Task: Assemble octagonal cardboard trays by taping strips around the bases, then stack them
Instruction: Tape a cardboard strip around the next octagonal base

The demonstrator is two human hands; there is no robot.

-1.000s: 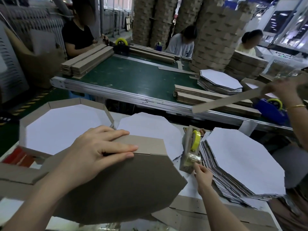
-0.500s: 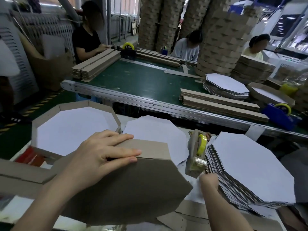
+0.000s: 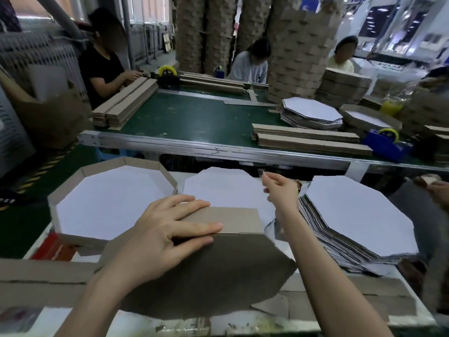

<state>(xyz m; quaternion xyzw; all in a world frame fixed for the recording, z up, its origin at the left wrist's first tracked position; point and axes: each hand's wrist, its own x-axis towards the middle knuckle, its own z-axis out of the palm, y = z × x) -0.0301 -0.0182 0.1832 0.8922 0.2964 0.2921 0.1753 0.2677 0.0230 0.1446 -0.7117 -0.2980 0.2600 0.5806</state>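
Note:
An upside-down brown octagonal base [image 3: 218, 276] lies in front of me with a cardboard strip [image 3: 238, 220] standing along its far edge. My left hand [image 3: 158, 239] presses flat on the seam, fingers straight on the strip and thumb on the base. Above and to the right, my right hand [image 3: 279, 190] is raised and pinches the end of a clear tape. My right forearm hides most of the tape dispenser. A finished white-lined tray [image 3: 63, 207] sits at the left.
A loose white octagon [image 3: 223, 188] lies behind the strip, and a fanned stack of bases [image 3: 359, 215] sits at the right. Long strips [image 3: 36, 271] lie at the near left. Beyond is a green conveyor [image 3: 194, 120] with strip piles [image 3: 308, 139], a blue dispenser [image 3: 386, 142] and seated workers.
My right hand rose from the foot of the tape dispenser to above it, now pinching a tape end. My left hand stayed pressed on the strip.

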